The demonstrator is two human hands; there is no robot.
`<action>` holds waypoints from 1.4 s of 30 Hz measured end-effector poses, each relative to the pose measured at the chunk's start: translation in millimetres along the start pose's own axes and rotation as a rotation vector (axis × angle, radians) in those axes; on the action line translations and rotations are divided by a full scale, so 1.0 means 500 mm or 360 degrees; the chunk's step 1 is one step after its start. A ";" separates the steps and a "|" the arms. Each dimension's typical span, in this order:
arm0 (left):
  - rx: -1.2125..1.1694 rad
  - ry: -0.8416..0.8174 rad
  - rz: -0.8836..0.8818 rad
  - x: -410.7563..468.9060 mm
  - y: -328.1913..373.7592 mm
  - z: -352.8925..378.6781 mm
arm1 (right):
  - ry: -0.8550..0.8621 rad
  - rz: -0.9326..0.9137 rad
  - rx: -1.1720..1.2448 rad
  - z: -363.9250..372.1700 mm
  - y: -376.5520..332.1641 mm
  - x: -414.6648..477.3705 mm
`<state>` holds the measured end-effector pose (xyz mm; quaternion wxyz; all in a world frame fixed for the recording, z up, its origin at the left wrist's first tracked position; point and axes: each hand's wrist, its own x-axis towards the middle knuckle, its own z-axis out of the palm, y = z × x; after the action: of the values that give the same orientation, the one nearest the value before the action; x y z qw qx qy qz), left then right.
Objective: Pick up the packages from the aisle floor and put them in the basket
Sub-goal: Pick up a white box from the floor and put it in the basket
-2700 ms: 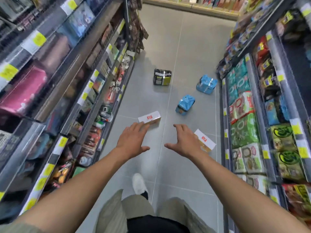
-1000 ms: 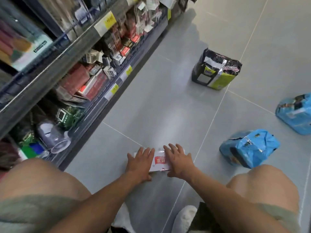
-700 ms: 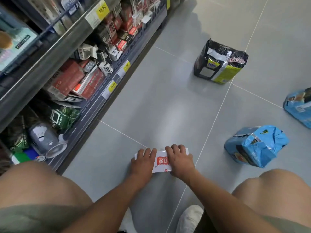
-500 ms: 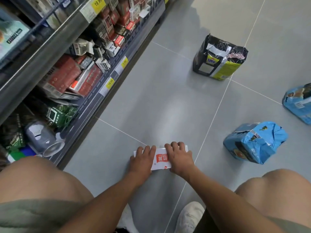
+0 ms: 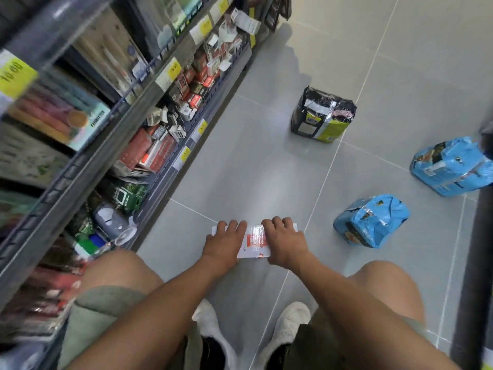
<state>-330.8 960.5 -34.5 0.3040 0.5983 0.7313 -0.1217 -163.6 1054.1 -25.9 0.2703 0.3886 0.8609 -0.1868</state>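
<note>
A flat white box with a red label (image 5: pixel 254 241) lies on the grey aisle floor in front of my knees. My left hand (image 5: pixel 225 241) grips its left end and my right hand (image 5: pixel 284 243) grips its right end, fingers curled over the far edge. To the right lies a crumpled blue package (image 5: pixel 370 221), and a larger blue package (image 5: pixel 450 166) sits further right. A black and yellow-green package (image 5: pixel 321 114) stands further up the aisle. No basket is in view.
Stocked shelves with yellow price tags (image 5: pixel 170 73) run along the left side of the aisle. A dark upright post (image 5: pixel 477 263) of the right shelving stands at the right edge. My white shoes (image 5: pixel 288 324) are planted below the box as I squat.
I have squatted down and both hands, which hovered open above the floor, now hold the white box by its ends. In the last second the hands stayed on it while the view shifted slightly.
</note>
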 end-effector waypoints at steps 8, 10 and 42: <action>0.0051 0.0017 0.0086 -0.304 0.080 -0.410 | 0.0059 -0.0005 0.0098 -0.395 -0.062 -0.319; 0.0083 0.0017 0.0108 -0.385 0.105 -0.508 | 0.0090 -0.0022 0.0096 -0.483 -0.077 -0.401; 0.0557 0.0222 0.1140 -0.546 0.708 -0.915 | 0.0496 0.0713 0.0611 -0.714 0.300 -1.010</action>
<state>-104.6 1079.8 551.6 0.1704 0.8648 0.4636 -0.0897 116.1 1051.4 545.5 0.0915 0.6360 0.7341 -0.2197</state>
